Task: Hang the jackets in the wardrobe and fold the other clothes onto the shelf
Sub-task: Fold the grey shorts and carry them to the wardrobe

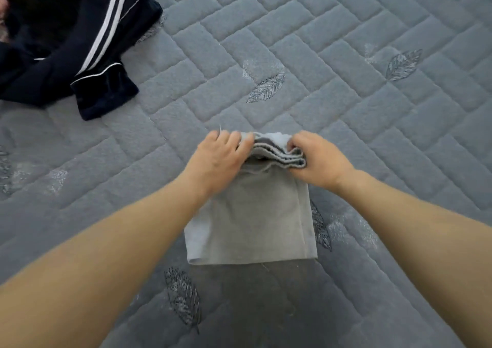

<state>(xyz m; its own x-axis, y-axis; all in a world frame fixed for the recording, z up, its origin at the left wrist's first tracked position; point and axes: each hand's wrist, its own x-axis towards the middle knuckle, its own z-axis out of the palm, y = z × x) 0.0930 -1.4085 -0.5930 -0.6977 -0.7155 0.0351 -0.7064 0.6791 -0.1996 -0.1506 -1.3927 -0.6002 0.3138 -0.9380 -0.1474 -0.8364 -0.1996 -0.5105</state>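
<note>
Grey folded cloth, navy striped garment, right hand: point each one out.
grey folded cloth [255, 222], head view, on its flat lower panel.
navy striped garment [66, 62], head view, on dark fabric beside the white stripes.
right hand [316, 158], head view, on the back of the hand.

Your two bare forearms reach forward from the lower corners and converge toward the middle of the view, wrists roughly level with each other. Your left hand [221, 155] lies palm down, knuckles up, its fingers bent over the far edge of the grey folded cloth [253, 225]. Your right hand [319, 158] is curled tightly, thumb and fingers pinching the same stacked edge at its right end.
</note>
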